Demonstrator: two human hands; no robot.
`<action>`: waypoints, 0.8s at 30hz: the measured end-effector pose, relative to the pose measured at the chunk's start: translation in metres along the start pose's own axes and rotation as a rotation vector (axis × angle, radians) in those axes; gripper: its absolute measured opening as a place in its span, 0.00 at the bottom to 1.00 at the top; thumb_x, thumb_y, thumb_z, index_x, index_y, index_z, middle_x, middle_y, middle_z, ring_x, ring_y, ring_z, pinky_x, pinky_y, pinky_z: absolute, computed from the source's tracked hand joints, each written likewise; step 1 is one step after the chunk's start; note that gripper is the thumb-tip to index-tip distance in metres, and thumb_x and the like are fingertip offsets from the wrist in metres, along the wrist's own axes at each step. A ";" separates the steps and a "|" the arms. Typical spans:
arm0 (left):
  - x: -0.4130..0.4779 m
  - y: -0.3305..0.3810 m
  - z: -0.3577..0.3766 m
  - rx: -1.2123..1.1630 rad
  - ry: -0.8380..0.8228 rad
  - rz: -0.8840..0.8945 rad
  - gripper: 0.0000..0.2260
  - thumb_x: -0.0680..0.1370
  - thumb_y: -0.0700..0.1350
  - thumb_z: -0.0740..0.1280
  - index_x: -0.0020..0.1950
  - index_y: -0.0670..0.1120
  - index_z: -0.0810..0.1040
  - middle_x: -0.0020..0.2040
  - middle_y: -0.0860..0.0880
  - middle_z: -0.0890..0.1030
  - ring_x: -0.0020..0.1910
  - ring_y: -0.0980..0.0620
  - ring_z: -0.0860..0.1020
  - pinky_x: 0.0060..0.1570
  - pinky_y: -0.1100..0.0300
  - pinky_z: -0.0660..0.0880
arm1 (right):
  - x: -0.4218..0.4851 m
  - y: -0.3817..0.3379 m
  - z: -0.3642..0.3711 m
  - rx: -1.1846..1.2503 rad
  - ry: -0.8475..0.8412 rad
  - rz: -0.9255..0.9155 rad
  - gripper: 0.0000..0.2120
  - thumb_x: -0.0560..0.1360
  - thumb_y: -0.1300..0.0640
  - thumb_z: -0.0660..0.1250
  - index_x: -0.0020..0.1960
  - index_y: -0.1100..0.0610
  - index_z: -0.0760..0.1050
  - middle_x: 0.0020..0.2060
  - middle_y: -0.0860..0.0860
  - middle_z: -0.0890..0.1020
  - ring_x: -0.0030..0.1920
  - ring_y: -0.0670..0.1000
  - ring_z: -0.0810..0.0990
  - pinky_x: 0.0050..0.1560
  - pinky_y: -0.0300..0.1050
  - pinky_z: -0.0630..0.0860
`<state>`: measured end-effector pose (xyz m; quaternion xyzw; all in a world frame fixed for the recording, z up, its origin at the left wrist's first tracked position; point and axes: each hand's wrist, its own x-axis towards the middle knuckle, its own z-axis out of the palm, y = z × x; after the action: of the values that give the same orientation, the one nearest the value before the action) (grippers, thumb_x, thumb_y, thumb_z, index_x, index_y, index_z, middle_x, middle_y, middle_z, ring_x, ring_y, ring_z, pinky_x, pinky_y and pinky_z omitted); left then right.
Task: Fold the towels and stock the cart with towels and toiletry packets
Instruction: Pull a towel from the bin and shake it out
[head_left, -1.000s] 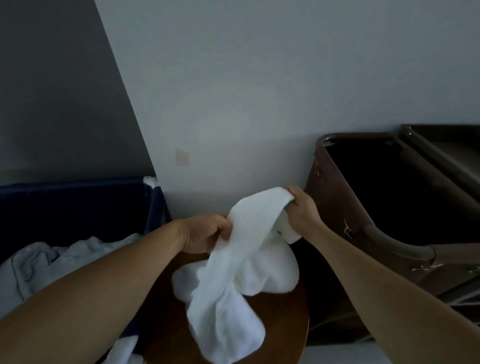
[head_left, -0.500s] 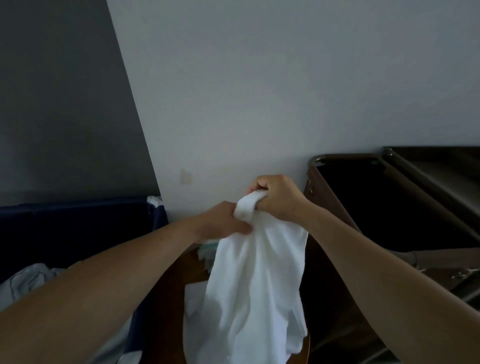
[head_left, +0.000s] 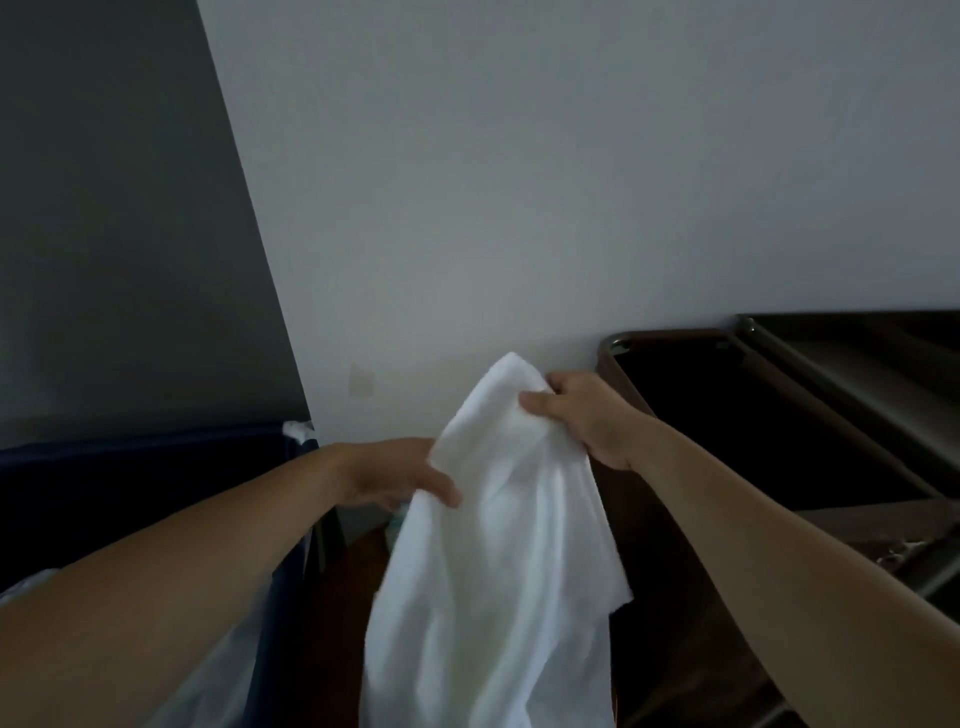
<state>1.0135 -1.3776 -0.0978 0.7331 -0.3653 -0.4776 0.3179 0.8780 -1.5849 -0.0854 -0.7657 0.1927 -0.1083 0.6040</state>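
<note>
While curled, right hand (head_left: 587, 421) round towel (head_left: 498, 571).

The left hand (head_left: 395, 473) and right hand (head_left: 587, 415) are bare, as are both forearms (head_left: 182, 571).
</note>
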 end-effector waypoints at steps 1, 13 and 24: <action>0.001 0.008 0.006 -0.022 -0.013 0.062 0.22 0.76 0.42 0.73 0.68 0.54 0.74 0.60 0.53 0.83 0.58 0.51 0.81 0.56 0.54 0.80 | 0.000 -0.005 0.009 -0.083 0.004 -0.036 0.10 0.76 0.54 0.73 0.49 0.61 0.81 0.43 0.56 0.86 0.45 0.58 0.86 0.49 0.55 0.83; 0.004 0.044 0.004 -0.357 0.296 0.231 0.12 0.73 0.43 0.69 0.55 0.45 0.82 0.51 0.44 0.86 0.49 0.48 0.85 0.45 0.57 0.81 | -0.028 0.041 0.008 -0.115 -0.285 0.074 0.27 0.64 0.51 0.80 0.61 0.54 0.80 0.56 0.51 0.85 0.58 0.54 0.83 0.63 0.56 0.77; -0.005 0.009 -0.028 -0.116 0.548 -0.019 0.12 0.72 0.48 0.65 0.49 0.40 0.77 0.45 0.41 0.76 0.43 0.44 0.75 0.46 0.53 0.70 | -0.034 0.059 -0.002 -0.402 -0.116 0.075 0.07 0.77 0.48 0.70 0.43 0.49 0.75 0.40 0.45 0.80 0.42 0.47 0.80 0.43 0.41 0.76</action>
<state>1.0357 -1.3746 -0.0787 0.8188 -0.2307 -0.2846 0.4419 0.8365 -1.5832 -0.1401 -0.8679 0.2037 -0.0010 0.4530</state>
